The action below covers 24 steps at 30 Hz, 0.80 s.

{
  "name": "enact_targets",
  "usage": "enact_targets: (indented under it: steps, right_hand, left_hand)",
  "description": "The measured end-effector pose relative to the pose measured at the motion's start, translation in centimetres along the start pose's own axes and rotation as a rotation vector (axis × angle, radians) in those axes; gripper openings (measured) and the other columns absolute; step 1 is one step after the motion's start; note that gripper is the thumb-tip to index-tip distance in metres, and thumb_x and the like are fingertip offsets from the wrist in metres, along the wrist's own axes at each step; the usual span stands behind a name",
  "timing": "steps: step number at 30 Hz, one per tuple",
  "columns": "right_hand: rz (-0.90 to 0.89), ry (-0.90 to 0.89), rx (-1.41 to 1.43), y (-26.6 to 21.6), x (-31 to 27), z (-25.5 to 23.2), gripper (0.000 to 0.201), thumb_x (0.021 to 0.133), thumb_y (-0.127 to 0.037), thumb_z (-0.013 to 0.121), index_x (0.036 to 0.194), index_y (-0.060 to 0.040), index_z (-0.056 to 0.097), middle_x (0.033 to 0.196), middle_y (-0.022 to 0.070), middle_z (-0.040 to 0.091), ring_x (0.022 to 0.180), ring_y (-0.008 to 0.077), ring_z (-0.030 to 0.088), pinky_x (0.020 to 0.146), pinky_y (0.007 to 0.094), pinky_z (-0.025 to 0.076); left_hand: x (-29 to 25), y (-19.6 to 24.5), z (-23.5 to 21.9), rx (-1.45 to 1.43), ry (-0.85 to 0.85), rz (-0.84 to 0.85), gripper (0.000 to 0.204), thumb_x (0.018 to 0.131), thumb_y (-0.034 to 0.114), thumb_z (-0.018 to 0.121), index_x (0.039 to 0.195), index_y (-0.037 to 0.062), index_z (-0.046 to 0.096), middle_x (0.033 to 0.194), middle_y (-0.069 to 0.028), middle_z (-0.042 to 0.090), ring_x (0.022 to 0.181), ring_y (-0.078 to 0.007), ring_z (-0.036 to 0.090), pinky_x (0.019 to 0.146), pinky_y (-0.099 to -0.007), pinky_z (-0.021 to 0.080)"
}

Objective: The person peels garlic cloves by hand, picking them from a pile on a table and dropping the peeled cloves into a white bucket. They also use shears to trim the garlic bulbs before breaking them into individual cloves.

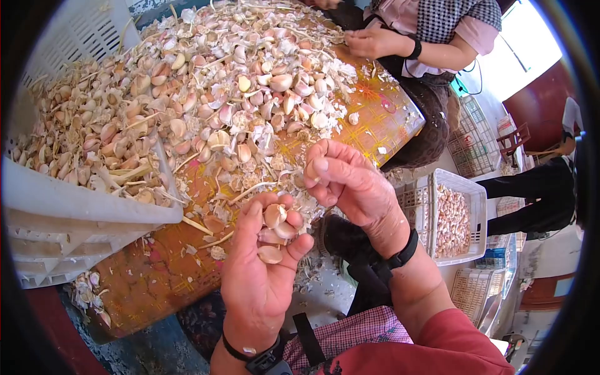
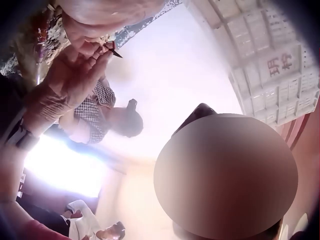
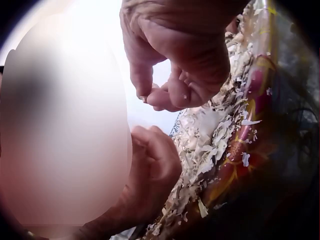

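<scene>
Several garlic cloves (image 1: 275, 215) lie in the cupped left hand (image 1: 259, 275), its fingers and thumb curled round them. Just to their right and above, the right hand (image 1: 356, 187) is bent with thumb and fingers pinched together, apart from the cloves. At the right hand's (image 2: 65, 82) fingertips a small dark pointed blade (image 2: 116, 52) sticks out in the left wrist view, close to the left hand (image 2: 110, 15). The right wrist view has the right hand (image 3: 180, 50) above the left hand (image 3: 155, 167); the cloves are hidden there.
A large heap of garlic and husks (image 1: 206, 81) covers much of the patterned table (image 1: 169, 275). A white crate (image 1: 81, 215) lies tipped at the left. Another person's hand (image 1: 375, 42) is across the table. A crate of cloves (image 1: 453, 219) stands at the right.
</scene>
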State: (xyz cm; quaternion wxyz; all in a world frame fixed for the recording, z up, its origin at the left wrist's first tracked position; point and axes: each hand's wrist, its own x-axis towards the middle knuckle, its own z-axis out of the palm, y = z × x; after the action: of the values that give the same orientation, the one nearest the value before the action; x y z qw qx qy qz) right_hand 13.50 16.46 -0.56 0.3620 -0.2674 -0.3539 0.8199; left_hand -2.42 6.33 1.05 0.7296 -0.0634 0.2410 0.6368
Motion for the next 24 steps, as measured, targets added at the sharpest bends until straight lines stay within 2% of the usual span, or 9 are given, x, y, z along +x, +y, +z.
enact_targets:
  steps: [2, 5, 6, 8, 9, 10, 12, 19, 24]
  right_hand:
    - [-0.064, 0.085, -0.123, 0.1, -0.8, 2.3, 0.009, 0.088, -0.016, 0.067, 0.093, -0.0102, 0.063, 0.082, -0.0017, 0.065, 0.066, 0.0062, 0.06, 0.055, 0.0193, 0.044]
    - [-0.303, -0.022, -1.013, -1.2, -1.6, 6.4, 0.012, 0.087, -0.011, 0.066, 0.096, -0.0035, 0.067, 0.082, 0.0027, 0.064, 0.069, 0.0094, 0.059, 0.06, 0.0217, 0.046]
    - [-0.305, -0.02, -1.016, -1.3, -0.8, 5.8, 0.012, 0.087, -0.011, 0.066, 0.096, -0.0035, 0.067, 0.082, 0.0027, 0.064, 0.069, 0.0094, 0.059, 0.06, 0.0217, 0.046]
    - [-0.641, 0.27, -1.277, -1.5, 2.2, 3.1, 0.016, 0.081, -0.006, 0.066, 0.097, -0.0037, 0.066, 0.081, 0.0134, 0.063, 0.067, 0.0229, 0.063, 0.06, 0.0321, 0.049]
    - [-0.602, 0.282, -1.37, -1.8, 3.4, 1.9, 0.016, 0.082, -0.005, 0.062, 0.097, -0.0043, 0.066, 0.086, 0.0165, 0.064, 0.071, 0.0307, 0.063, 0.063, 0.0373, 0.05]
    - [-0.602, 0.278, -1.369, -1.3, 4.3, 1.0, 0.016, 0.082, -0.005, 0.062, 0.097, -0.0043, 0.066, 0.086, 0.0165, 0.064, 0.071, 0.0307, 0.063, 0.063, 0.0373, 0.05]
    - [-0.697, 0.315, -1.787, -0.3, 5.6, -0.2, 0.019, 0.083, -0.002, 0.061, 0.101, -0.003, 0.066, 0.081, 0.0162, 0.061, 0.07, 0.0266, 0.062, 0.062, 0.0338, 0.048]
    - [-0.456, 0.367, -1.589, -1.3, 4.4, 0.7, 0.018, 0.081, -0.01, 0.06, 0.098, -0.0067, 0.064, 0.09, 0.0169, 0.058, 0.082, 0.037, 0.061, 0.073, 0.0466, 0.049]
    - [-0.566, 0.374, -1.776, -1.5, 5.4, 0.1, 0.017, 0.081, -0.009, 0.059, 0.097, -0.0057, 0.062, 0.094, 0.017, 0.058, 0.083, 0.0366, 0.061, 0.074, 0.0458, 0.049]
  left_hand:
    - [0.7, -0.2, -0.4, 0.006, -0.014, 0.01, 0.023, 0.101, 0.027, 0.045, 0.11, 0.0071, 0.054, 0.104, -0.007, 0.061, 0.089, -0.0178, 0.061, 0.072, -0.0351, 0.058]
    - [1.0, -0.5, 0.4, -0.015, 0.094, 0.066, 0.025, 0.099, 0.029, 0.048, 0.107, 0.0066, 0.055, 0.101, -0.0078, 0.06, 0.089, -0.0187, 0.061, 0.075, -0.0376, 0.057]
    - [1.2, -0.1, -0.2, -0.015, 0.091, 0.064, 0.025, 0.099, 0.029, 0.048, 0.107, 0.0066, 0.055, 0.101, -0.0078, 0.06, 0.089, -0.0187, 0.061, 0.075, -0.0376, 0.057]
    - [1.5, 0.8, -2.2, -0.209, -0.058, -0.032, 0.021, 0.098, 0.024, 0.051, 0.107, 0.0054, 0.056, 0.107, -0.011, 0.058, 0.095, -0.0215, 0.059, 0.077, -0.0402, 0.056]
    - [1.3, 0.9, -1.9, -0.212, -0.023, -0.017, 0.019, 0.097, 0.022, 0.052, 0.102, 0.0049, 0.056, 0.107, -0.0105, 0.058, 0.094, -0.0213, 0.058, 0.075, -0.0391, 0.056]
    - [1.4, 1.1, -2.2, -0.213, -0.023, -0.015, 0.019, 0.097, 0.022, 0.052, 0.102, 0.0049, 0.056, 0.107, -0.0105, 0.058, 0.094, -0.0213, 0.058, 0.075, -0.0391, 0.056]
    - [1.5, 1.6, -2.9, -0.283, -0.06, -0.061, 0.017, 0.098, 0.021, 0.051, 0.099, 0.0047, 0.057, 0.106, -0.0101, 0.058, 0.094, -0.0213, 0.059, 0.072, -0.038, 0.056]
    - [1.3, 2.3, -3.2, -0.223, -0.083, -0.021, 0.018, 0.098, 0.022, 0.051, 0.102, 0.006, 0.058, 0.105, -0.0095, 0.059, 0.092, -0.0223, 0.06, 0.066, -0.0362, 0.056]
    - [1.1, 2.2, -2.6, -0.182, -0.057, 0.005, 0.019, 0.099, 0.022, 0.051, 0.105, 0.0061, 0.058, 0.103, -0.0098, 0.06, 0.091, -0.0225, 0.061, 0.068, -0.0364, 0.056]
